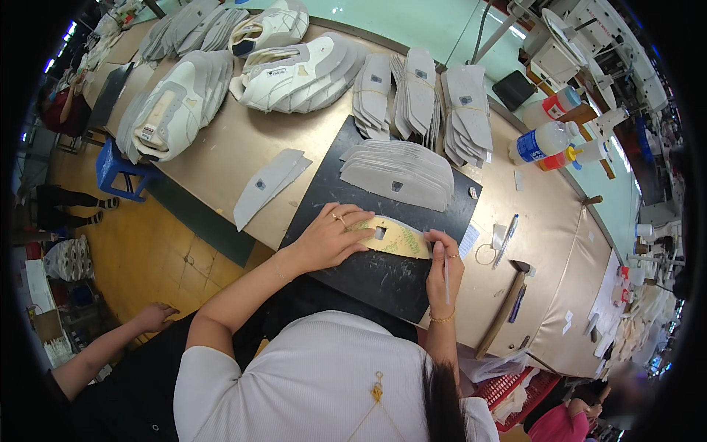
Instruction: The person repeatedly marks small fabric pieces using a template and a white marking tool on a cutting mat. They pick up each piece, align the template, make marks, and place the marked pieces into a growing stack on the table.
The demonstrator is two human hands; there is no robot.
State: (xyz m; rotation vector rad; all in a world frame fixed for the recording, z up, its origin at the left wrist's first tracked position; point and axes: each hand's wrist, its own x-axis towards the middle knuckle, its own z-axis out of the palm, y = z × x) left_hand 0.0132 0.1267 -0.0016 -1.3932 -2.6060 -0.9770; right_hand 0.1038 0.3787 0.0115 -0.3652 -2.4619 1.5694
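- The left hand (328, 239) is pressing its outstretched fingers, unclenched, over the left end of the yellow template (403, 239).
- The right hand (454, 267) is grasping one thin, pale stick-like tool (447, 287) between thumb and fingers, its fingertips resting by the template's right end; which end of the tool is the working tip, I cannot tell.
- The template is lying on the black mat (368, 287), directly in front of the person; a grey edge is showing along its upper side, perhaps a piece underneath.
- For good work here, I judge, the left fingers should be bearing down evenly, staying clear of the square opening and the rim, while the right hand is keeping the tool upright and close against the edge, pressing lightly so that nothing is slipping.
- Counting outward: one template is showing one square opening, and one fanned stack of grey pieces (401, 173) is lying just beyond it on the mat.
- Three bundles of grey pieces (416, 92) are standing behind that stack; at least two loose grey pieces (265, 188) are overlapping left of the mat.
- Three groups of pale shoe uppers (294, 77) are filling the table's (545, 254) far left; layers are hiding their exact number.
- Right of the mat, one hammer (504, 306) and one blue-and-white pen (507, 239) are lying apart.
- One blue stool (121, 173) is standing on the floor, left of the table.
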